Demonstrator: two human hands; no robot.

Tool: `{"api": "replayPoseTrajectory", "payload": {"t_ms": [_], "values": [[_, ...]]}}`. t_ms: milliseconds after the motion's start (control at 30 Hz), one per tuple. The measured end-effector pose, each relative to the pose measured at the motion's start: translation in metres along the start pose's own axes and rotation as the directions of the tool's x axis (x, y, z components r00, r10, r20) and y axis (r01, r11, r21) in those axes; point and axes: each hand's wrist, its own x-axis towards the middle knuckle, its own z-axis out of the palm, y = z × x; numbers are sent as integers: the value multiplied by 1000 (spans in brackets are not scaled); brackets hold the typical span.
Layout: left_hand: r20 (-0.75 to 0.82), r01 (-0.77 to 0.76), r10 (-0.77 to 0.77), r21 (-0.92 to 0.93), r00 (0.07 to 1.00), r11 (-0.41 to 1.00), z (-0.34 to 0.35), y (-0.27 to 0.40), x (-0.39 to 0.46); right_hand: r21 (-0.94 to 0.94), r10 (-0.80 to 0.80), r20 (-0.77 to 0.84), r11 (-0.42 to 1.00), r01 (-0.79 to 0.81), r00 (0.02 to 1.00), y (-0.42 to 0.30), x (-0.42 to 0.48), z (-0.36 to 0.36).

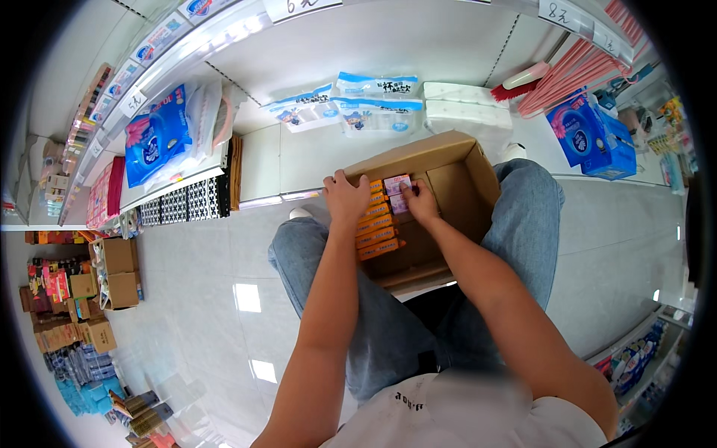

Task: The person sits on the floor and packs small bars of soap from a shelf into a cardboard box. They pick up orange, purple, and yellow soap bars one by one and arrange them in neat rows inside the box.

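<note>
An open cardboard box [456, 187] sits tilted between my bent knees. My left hand [345, 197] is over its far left corner, fingers outside and thumb inside by the orange packs. Those small orange packs [376, 225] form a row along the box's left side, printed edges up. My right hand [421, 203] reaches inside, thumb and fingertips pinching a small pink-and-white pack [399, 204]. Another pink-and-white pack [396, 183] with red print lies just beyond it. Bare cardboard shows in the right part of the box.
Ahead, a white shelf [260, 162] holds clear bags with blue tops [378, 115], white tissue packs [468, 109] and blue packages [594, 134]. Pink hangers [582, 78] and a red-bristled brush [518, 81] hang at right. Cartons [119, 274] stand along the left; grey tiles [190, 313] cover the floor.
</note>
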Motion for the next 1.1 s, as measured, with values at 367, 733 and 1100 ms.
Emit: {"api": "replayPoseTrajectory", "payload": {"t_ms": [367,733,1100], "values": [[58,25,-24,-25,998,999,-1,2,1,-19,16,-190,1000,-20,982,-1,-14,9],[1,-3,3,-8,1000,1000,-10,4,0,-180,-48,-11,983,45,999,-14,-31,7],[-4,17,-18,-97,1000,995,-23,1,-8,-212,-947,-210,285,935,241,-293,-86,-127]]}}
